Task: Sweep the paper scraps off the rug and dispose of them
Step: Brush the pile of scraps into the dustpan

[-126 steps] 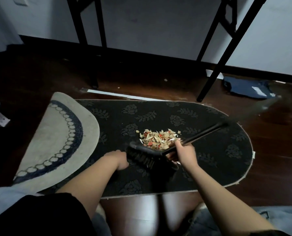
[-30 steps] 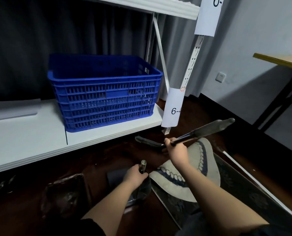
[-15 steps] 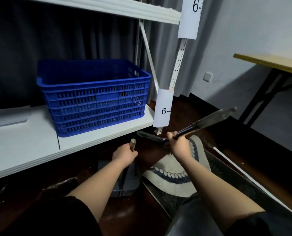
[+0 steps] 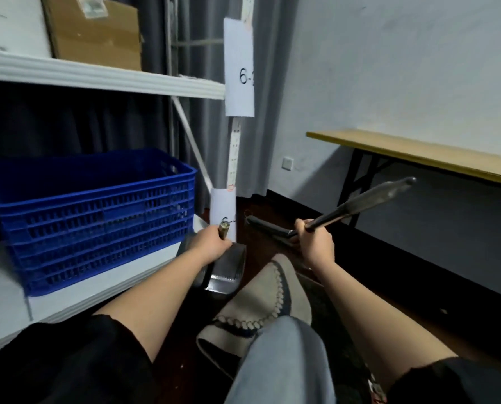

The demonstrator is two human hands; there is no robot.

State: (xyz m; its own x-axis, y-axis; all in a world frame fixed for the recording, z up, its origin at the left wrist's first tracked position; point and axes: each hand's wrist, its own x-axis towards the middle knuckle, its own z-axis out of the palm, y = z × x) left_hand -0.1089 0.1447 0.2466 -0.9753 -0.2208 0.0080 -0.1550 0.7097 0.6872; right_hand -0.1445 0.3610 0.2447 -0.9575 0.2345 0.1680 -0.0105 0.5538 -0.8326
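1. Left hand (image 4: 210, 247) grips dustpan (image 4: 227, 271) handle, pan hanging tilted, likely for dumping.
2. Right hand (image 4: 315, 243) grips brush (image 4: 360, 204), raised clear.
3. Scraps not visible; rug (image 4: 268, 298) near, below.

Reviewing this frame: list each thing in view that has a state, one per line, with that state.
left hand: grips the dustpan handle
dustpan: lifted, tilted, contents not visible
right hand: grips the brush handle
brush: held up off the floor, slanted
blue crate: upright on the lower shelf, inside hidden
cardboard box: closed, on the upper shelf
pale rug: on the floor, partly hidden by a knee
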